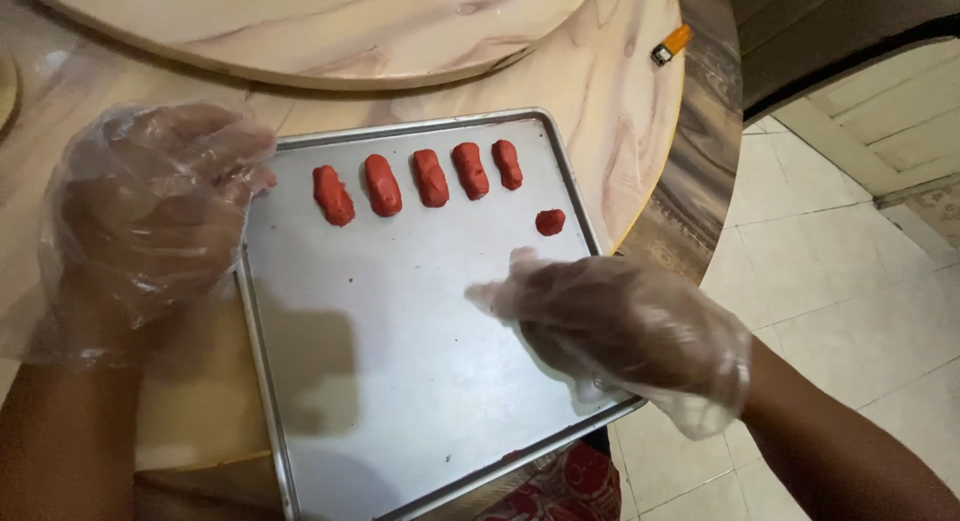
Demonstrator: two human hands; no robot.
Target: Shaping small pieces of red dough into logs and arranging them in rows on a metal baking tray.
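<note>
A metal baking tray (400, 381) lies on a round marble-patterned table. Along its far side runs a row of several red oblong dough pieces (430, 177), and a smaller red dough lump (550, 222) sits alone below the row's right end. My right hand (625, 326), in a loose clear plastic glove, hovers over the tray's right part just below that lump, fingers pointing left and holding nothing. My left hand (150, 216), also gloved, is loosely curled over the table by the tray's left rim near its far corner; whether it holds anything I cannot tell.
A raised round turntable (300, 31) of the same pattern takes up the table's far side. A small orange lighter (670, 45) lies near the table's right edge. Pale floor tiles (850, 281) lie to the right beyond the edge.
</note>
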